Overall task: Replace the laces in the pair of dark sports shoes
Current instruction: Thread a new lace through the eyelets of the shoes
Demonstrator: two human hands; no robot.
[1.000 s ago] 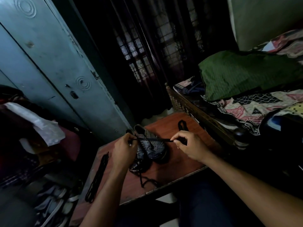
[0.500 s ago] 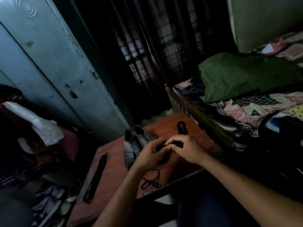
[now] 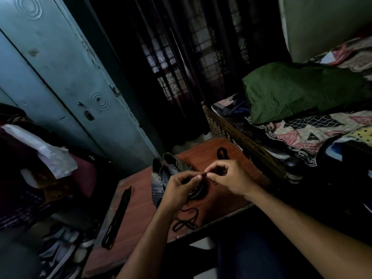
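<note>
Fingertips of both hands meet above the shoes, curled in tight: the left hand (image 3: 182, 188) and the right hand (image 3: 229, 179) each pinch thumb against forefinger on what looks like the end of a black lace (image 3: 186, 220), though the room is too dim to make out the pinched bit itself. From under the left hand the lace trails down and lies in loose loops on the reddish table (image 3: 138, 214), near its front edge. The pair of dark sports shoes (image 3: 161, 178) sits side by side mid-table, grey patterned uppers, eyelets showing, partly hidden behind the left hand. Another black lace bundle (image 3: 117, 217) lies stretched along the table's left side, well apart; a small black loop (image 3: 222, 154) rests at the far end. Both forearms reach in from the near edge, wrists raised, hands held just over the shoes.
</note>
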